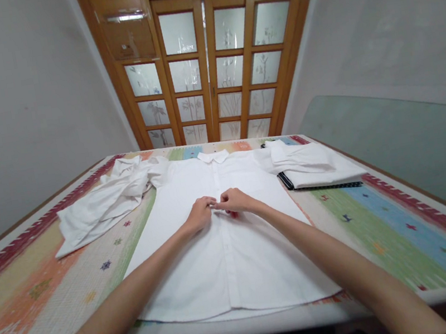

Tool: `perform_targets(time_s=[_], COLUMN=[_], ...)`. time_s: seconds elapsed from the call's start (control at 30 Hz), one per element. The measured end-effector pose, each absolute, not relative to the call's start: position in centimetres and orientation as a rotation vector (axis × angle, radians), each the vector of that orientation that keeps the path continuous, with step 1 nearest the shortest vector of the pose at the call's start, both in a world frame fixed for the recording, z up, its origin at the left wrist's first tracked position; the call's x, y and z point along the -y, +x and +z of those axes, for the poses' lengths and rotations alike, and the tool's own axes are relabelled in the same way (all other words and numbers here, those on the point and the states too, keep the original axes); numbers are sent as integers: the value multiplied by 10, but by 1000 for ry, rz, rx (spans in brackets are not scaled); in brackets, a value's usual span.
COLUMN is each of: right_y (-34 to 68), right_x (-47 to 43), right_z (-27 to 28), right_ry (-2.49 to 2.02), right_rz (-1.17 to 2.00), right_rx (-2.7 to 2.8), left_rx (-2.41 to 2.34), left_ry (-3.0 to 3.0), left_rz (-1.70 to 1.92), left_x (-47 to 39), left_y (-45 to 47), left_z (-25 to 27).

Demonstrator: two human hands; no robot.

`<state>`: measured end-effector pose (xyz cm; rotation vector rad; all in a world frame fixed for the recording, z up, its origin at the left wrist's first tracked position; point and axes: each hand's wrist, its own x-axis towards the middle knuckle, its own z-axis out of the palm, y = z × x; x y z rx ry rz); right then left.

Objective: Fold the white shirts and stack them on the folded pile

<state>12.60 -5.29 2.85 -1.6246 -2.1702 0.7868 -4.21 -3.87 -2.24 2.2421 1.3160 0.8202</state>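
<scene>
On patterned cloth (pixel 384 220) lies a smooth white collared shirt (pixel 252 247), fingers (pixel 210 199) of both hands (pixel 202 211) (pixel 234 200) apparently pinching its placket (pixel 225 251).

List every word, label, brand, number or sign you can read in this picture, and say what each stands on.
No text can be read.
Brown panel in the wooden door: small marks, too small and blurred to read.
Tablecloth: whitish marks on the orange patch, lower left; I cannot tell whether they are letters.
White shirt: no lettering visible.
</scene>
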Motion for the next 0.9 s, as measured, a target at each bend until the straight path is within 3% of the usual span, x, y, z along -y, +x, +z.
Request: perform_targets(time_s=[0.1, 0.27, 0.67, 0.9], right_y=[119, 114, 113, 133], right_x=[59, 58, 54, 48], right_z=[25, 18, 21, 14], right_ry=[-1674, -1715, -1785, -1596], right_rz=[744, 992, 1029, 1381], right_rx=[2190, 2013, 1984, 1897], left_rx=[-1334, -1342, -1384, -1314], left_ry=[2170, 2184, 2136, 2421], left_rz=[849, 838, 913, 831], left_x=[36, 36, 37, 51], left_y=[-41, -40, -38, -37], left_z=[-22, -21, -21, -16])
